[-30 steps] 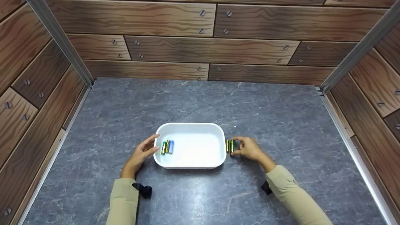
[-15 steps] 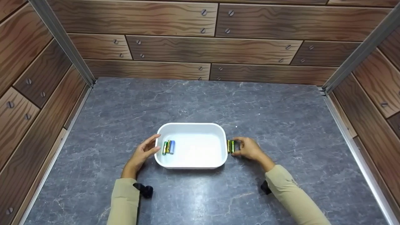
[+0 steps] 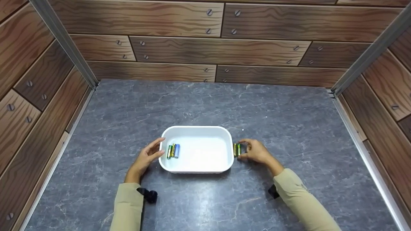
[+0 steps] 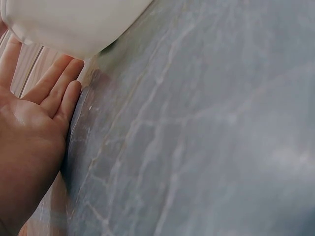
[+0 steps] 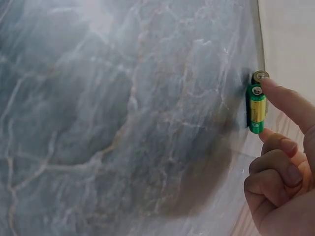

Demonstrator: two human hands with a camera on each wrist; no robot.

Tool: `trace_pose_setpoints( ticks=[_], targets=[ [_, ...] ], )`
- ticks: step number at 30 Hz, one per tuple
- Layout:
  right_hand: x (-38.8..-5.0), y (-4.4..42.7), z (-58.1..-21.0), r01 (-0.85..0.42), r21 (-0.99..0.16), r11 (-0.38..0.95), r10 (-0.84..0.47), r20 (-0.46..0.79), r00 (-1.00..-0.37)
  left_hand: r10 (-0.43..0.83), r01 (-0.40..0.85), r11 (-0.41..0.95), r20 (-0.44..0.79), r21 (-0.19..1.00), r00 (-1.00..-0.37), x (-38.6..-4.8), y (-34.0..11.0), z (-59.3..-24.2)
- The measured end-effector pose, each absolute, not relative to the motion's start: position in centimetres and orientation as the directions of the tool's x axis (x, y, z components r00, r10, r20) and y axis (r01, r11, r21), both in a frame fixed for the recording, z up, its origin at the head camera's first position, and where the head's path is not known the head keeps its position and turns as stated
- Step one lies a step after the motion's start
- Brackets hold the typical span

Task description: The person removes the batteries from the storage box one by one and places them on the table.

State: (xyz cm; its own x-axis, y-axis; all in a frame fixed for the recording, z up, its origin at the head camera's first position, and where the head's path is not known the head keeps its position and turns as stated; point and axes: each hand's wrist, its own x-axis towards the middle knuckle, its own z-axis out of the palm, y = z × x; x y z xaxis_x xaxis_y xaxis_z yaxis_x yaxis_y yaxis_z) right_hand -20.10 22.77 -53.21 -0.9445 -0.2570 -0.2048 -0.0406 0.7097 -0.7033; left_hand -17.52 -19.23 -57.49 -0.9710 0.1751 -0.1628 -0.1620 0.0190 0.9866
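A white rectangular tray [image 3: 205, 157] stands on the grey marbled tabletop. My left hand [image 3: 143, 160] touches its left end, with fairly straight fingers and thumb at the rim. Inside at the left lie a green battery [image 3: 169, 152], a gold one [image 3: 173, 150] and a thicker blue cylinder [image 3: 177, 151], side by side. Just outside the right wall, my right hand [image 3: 257, 151] has thumb and index finger at the two ends of a green-and-gold battery [image 5: 257, 110]. Beside it, against the tray, is a second battery [image 3: 235, 150], partly hidden in the right wrist view. The other right fingers are curled.
Wood-patterned walls [image 3: 179, 51] with metal corner posts [image 3: 64, 45] enclose the tabletop at the back and both sides. A black wrist camera [image 3: 149, 195] sits below the left sleeve, another dark one [image 3: 273, 192] beside the right sleeve.
The right hand has brought the green-and-gold battery left, up beside the other one, closing the small gap between them. The left hand and tray look the same.
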Motion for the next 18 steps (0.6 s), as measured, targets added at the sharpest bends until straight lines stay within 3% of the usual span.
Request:
trace_pose_setpoints(
  ticks=[18],
  targets=[
    [-19.9, 21.5, -50.0, -0.14, -0.689, 0.711, -0.269, -0.082, -0.96, 0.163, -0.142, 0.011, -0.142, 0.99, -0.976, -17.6, -19.1, -57.6]
  ],
)
